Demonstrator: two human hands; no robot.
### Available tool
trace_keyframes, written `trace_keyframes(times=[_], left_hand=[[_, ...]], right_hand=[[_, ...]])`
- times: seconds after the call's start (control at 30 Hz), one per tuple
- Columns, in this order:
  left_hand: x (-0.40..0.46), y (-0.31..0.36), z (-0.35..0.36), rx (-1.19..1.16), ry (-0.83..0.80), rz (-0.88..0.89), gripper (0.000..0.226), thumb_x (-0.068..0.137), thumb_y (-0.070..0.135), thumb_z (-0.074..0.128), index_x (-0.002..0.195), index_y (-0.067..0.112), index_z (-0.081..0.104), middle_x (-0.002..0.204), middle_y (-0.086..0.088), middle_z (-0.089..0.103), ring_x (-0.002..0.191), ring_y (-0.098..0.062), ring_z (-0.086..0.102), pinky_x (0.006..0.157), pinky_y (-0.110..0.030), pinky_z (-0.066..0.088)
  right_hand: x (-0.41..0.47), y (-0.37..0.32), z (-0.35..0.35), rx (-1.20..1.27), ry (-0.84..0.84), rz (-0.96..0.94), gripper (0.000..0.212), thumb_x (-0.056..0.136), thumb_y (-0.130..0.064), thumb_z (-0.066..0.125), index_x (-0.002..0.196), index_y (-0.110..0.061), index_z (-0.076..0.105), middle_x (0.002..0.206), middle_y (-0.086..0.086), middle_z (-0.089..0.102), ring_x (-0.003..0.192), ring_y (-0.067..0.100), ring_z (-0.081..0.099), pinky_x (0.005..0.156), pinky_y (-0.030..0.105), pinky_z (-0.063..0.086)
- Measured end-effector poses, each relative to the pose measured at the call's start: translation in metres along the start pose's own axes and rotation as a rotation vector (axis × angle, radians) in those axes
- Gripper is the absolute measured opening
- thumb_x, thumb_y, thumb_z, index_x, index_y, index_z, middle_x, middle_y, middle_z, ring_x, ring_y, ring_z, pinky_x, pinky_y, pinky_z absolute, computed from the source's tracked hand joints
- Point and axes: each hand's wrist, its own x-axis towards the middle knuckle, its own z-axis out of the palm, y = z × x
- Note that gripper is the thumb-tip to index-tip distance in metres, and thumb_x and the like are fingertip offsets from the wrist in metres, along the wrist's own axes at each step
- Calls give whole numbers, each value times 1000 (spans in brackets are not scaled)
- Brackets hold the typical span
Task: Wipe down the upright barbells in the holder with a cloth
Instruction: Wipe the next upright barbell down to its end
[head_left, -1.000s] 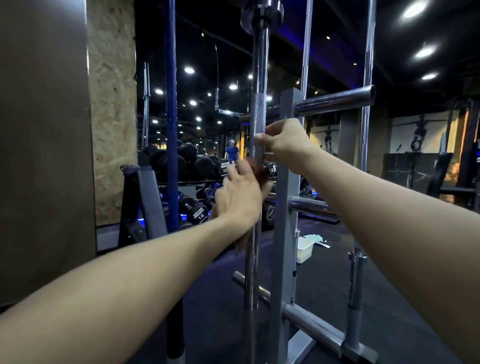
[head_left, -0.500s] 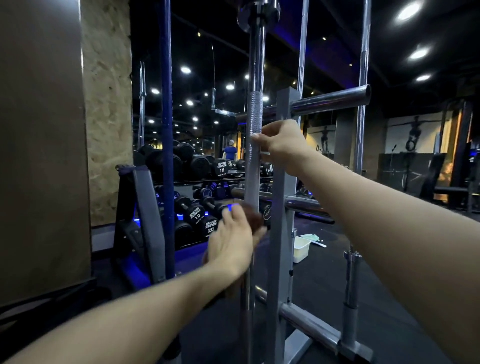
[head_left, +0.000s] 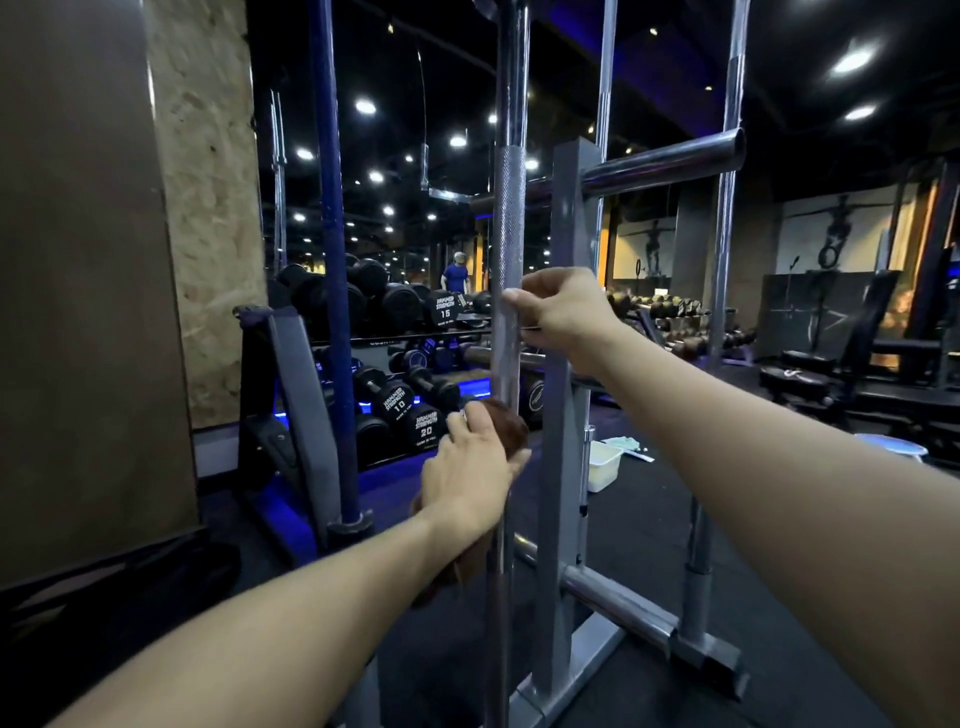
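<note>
A chrome barbell (head_left: 508, 218) stands upright right in front of me, its knurled section at chest height. My left hand (head_left: 470, 475) wraps a brown cloth (head_left: 511, 428) round the bar's lower shaft. Above it, my right hand (head_left: 563, 312) grips the same bar at the bottom of the knurling. The grey holder (head_left: 563, 415) rises just behind the bar, with chrome pegs sticking out. A blue barbell (head_left: 332, 260) stands upright to the left, and another chrome barbell (head_left: 724, 260) to the right.
A dumbbell rack (head_left: 410, 400) with black dumbbells runs along the mirrored wall behind. A white tub (head_left: 603, 465) sits on the black floor past the holder. A brown panel (head_left: 83, 260) closes off the left. Benches (head_left: 831, 379) stand at the right. A person is far back.
My left hand has slid the cloth down the bar from just below my right hand to well beneath it. My right hand has kept its grip on the bar.
</note>
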Motion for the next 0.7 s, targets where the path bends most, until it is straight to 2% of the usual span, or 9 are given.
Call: trace_keyframes(times=[0.07,0.13,0.2,0.3,0.4,0.5,0.6,0.7], left_hand=[[9,2,-11,-79,49,-6,61,91,50,50,127,7,27,127,-13,41,116,-33,51,84,-44,44],[30,11,-29,-156,170,8,60,91,49,52,126,6,29,126,-15,41,117,-36,49,83,-47,42],[42,19,-38,-176,251,39,59,91,48,50,124,4,28,124,-16,39,115,-38,49,82,-49,42],[38,17,-25,-139,279,51,59,92,50,47,124,4,28,121,-15,39,111,-37,50,79,-47,43],[20,6,0,-116,171,30,58,92,49,49,124,5,28,122,-14,39,113,-35,51,83,-46,44],[7,-5,11,-123,56,28,61,92,50,49,126,5,27,122,-14,39,112,-34,51,85,-46,46],[-3,-15,9,-121,-129,-16,65,92,49,50,133,7,22,126,-14,39,115,-36,51,88,-47,44],[-17,-28,12,-156,-316,-95,59,91,49,53,128,10,27,131,-14,43,116,-38,51,95,-45,42]], right_hand=[[0,-2,1,-18,15,-16,11,87,-17,69,90,-8,63,72,0,57,71,17,56,64,29,55],[2,-1,3,-65,30,-37,15,86,-20,70,95,-8,65,82,3,62,83,20,60,80,38,55],[3,1,4,-102,38,-68,14,86,-21,71,94,-11,65,84,1,63,85,18,60,85,39,54],[5,6,4,-48,51,-60,11,86,-20,71,83,-14,61,71,-5,56,78,17,56,83,46,56],[3,7,2,-42,60,-51,15,86,-17,70,75,-15,59,67,-3,54,74,18,54,75,42,55],[-7,5,2,20,40,-34,11,87,-12,69,92,-5,63,71,0,54,72,18,55,65,34,55],[-17,4,2,-9,6,34,22,87,-9,67,106,2,62,78,2,57,74,18,59,71,40,59],[-33,10,-3,-129,-70,110,21,88,-8,66,106,2,63,80,7,60,73,20,61,70,40,58]])
